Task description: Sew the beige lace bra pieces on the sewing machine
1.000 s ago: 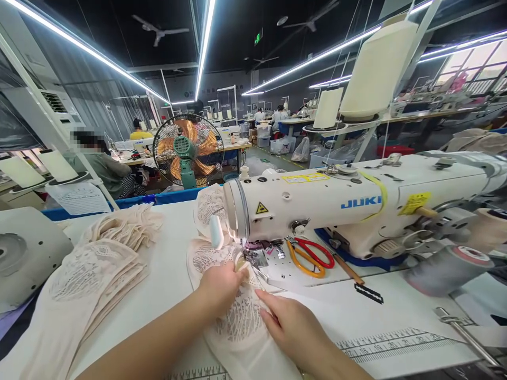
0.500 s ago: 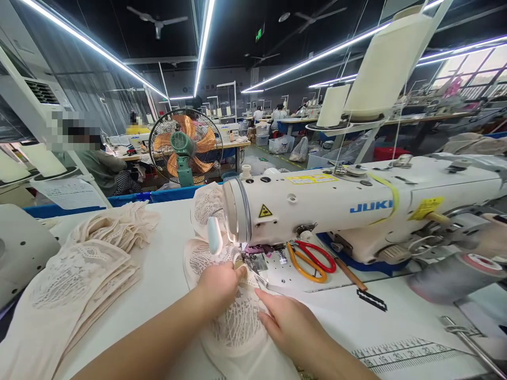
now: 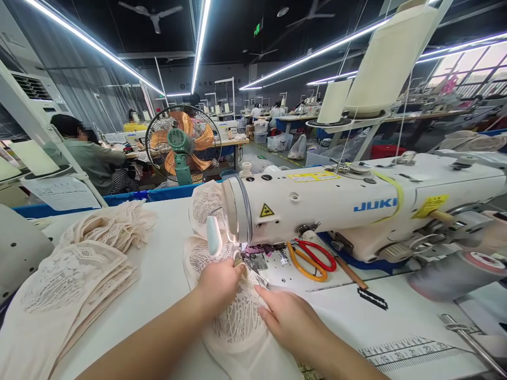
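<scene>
A beige lace bra piece (image 3: 241,322) lies under the head of a white sewing machine (image 3: 317,195), running from behind the needle area toward me. My left hand (image 3: 219,282) is closed on the lace right beside the presser foot, thumb and fingers pinching its edge. Lower and to the right, my right hand (image 3: 291,319) grips the same piece along its right edge; some of its fingers are hidden. A pale oval lever or guard (image 3: 214,236) hangs in front of the needle, which I cannot make out clearly.
Red-and-orange-handled scissors (image 3: 312,261) and a wooden-handled blade (image 3: 371,298) rest right of the needle. A stack of lace pieces (image 3: 79,285) lies at left. Thread cones (image 3: 386,63) stand above the machine, a fan (image 3: 182,145) beyond. A co-worker (image 3: 87,153) sits far left.
The camera view has shifted slightly. Both hands keep their hold on the lace with hardly any visible movement.
</scene>
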`<state>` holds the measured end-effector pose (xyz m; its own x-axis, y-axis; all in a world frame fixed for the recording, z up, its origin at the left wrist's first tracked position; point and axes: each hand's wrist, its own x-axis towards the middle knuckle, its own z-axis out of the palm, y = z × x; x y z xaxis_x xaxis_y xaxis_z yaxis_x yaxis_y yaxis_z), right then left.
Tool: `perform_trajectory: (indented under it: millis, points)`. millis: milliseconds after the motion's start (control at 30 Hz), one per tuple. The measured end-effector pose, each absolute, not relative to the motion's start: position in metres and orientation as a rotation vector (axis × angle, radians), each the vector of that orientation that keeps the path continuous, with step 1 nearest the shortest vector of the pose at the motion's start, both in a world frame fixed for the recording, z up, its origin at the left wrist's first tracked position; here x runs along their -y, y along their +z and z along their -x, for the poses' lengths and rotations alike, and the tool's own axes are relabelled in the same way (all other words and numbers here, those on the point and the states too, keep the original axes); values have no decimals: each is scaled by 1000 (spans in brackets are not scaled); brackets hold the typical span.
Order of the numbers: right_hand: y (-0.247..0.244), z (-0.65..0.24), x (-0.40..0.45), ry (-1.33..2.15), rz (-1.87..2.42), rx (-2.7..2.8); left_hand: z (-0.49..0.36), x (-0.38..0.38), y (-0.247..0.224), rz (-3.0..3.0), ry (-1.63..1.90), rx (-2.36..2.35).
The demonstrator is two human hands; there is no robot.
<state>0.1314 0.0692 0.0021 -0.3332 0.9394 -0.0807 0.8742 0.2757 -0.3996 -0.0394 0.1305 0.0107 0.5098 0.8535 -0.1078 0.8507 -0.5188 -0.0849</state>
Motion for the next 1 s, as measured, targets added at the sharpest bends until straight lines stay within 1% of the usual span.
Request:
perform_trajectory:
  millis: [533,700,800,867,1000]
  points:
    - [9,-125,-81,573,1800,2387,41,-141,13,2688,166,1584]
    - [10,-128,-76,553,1774,2390,51,-130,23,2718,126,1574]
    - [9,-135,-66,516,1703,2410,64,-116,31,2812,110,1468]
    - [7,-140,-59,499,1641,2462,71,-107,37,2892,178,1432]
    - [-1,-147,-51,433,1599,2562,74,-98,46,2992,494,1566]
